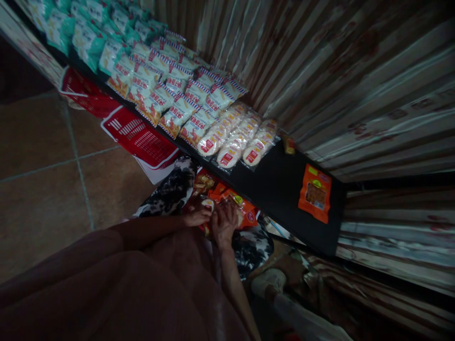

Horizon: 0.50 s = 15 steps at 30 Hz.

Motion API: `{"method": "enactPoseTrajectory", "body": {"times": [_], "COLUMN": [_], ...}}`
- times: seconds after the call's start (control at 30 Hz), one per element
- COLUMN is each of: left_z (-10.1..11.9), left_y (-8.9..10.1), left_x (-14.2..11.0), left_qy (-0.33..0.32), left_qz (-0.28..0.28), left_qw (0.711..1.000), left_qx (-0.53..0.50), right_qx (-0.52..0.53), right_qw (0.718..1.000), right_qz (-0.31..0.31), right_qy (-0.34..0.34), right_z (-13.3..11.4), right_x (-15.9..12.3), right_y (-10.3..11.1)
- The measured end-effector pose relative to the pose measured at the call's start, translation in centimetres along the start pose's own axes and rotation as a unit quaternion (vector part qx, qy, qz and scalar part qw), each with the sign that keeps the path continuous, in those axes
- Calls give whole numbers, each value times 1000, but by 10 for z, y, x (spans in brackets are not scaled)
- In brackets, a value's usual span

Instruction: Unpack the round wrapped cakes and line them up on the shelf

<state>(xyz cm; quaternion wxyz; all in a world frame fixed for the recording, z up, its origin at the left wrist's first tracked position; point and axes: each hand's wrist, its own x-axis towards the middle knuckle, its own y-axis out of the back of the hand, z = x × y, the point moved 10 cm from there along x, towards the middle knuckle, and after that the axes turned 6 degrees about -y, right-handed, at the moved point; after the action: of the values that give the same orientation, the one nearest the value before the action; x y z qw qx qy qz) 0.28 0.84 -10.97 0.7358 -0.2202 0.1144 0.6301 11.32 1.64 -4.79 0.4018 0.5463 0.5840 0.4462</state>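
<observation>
My left hand (197, 218) reaches in over a red basket on my lap, its fingers stretched out beside a small round white packet (207, 204). Close by on its right, my right hand (225, 221) lies with fingers spread on the orange snack bags (245, 212) in the basket. Neither hand clearly lifts anything; the dim light hides the fingertips. Golden-wrapped snacks (203, 183) lie at the basket's far side. In front runs a black shelf (277, 182), bearing a single orange bag (315, 193) at its right end.
Rows of round white cracker packs (229, 155), white-and-orange snack bags (174, 118) and teal bags (87, 45) fill the shelf leftward. A small golden packet (288, 144) is at its back edge. Red baskets (137, 135) stand left, a curtain (320, 71) hangs behind, and a shoe (268, 280) shows below.
</observation>
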Motion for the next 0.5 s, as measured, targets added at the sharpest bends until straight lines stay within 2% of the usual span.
{"method": "enactPoseTrajectory", "body": {"times": [0.1, 0.2, 0.27, 0.4, 0.5], "left_z": [2, 6, 7, -2, -17], "left_y": [-6, -2, 11, 52, 69], "left_x": [-8, -15, -15, -6, 2], "left_qy": [0, 3, 12, 67, 127], "left_qz": [-36, -22, 23, 168, 215], "left_qw": [999, 998, 997, 980, 967], "left_qx": [40, 66, 78, 85, 58], "right_qx": [-6, -14, -22, -29, -20], "right_qw": [998, 997, 997, 998, 999], "right_qz": [-63, -79, -74, -55, -45], "right_qy": [-3, -11, 0, 11, 4], "right_z": [-8, -5, -4, -2, -1], "right_x": [5, 9, 13, 18, 20], "right_y": [-13, -16, -16, -17, -19]}}
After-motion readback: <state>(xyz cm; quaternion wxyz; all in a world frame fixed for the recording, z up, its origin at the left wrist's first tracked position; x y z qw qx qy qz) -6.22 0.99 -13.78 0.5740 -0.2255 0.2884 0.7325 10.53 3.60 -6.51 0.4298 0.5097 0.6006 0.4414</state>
